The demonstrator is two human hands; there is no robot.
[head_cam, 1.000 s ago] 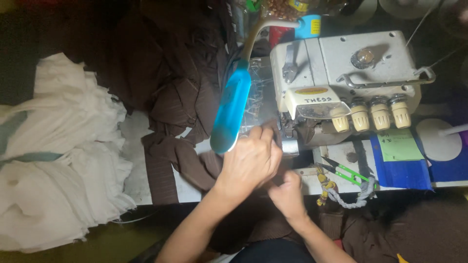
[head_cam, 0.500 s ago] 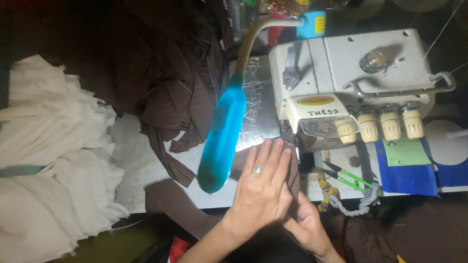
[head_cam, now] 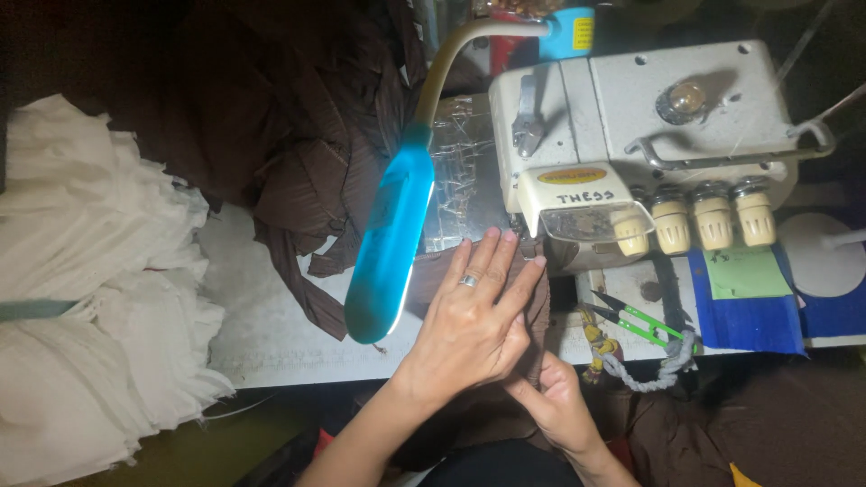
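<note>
My left hand (head_cam: pixel 474 316), with a ring on one finger, lies flat with fingers together on a piece of dark brown fabric (head_cam: pixel 534 302), fingertips close to the presser foot of the cream overlock sewing machine (head_cam: pixel 631 126). Below it, my right hand (head_cam: pixel 552 401) pinches the near edge of the same brown fabric at the table's front. A turquoise gooseneck lamp (head_cam: pixel 390 243) hangs over the table just left of my left hand.
A heap of brown fabric pieces (head_cam: pixel 271 162) lies behind the lamp. White cloth (head_cam: pixel 81 298) is piled at the left. Green thread snips (head_cam: pixel 645 317) and a braided cord (head_cam: pixel 649 370) lie right of my hands, near blue and green paper (head_cam: pixel 744 298).
The view has shifted. My left hand has moved forward from a bunched grip to lie flat on the brown fabric near the presser foot; my right hand stays at the near edge.
</note>
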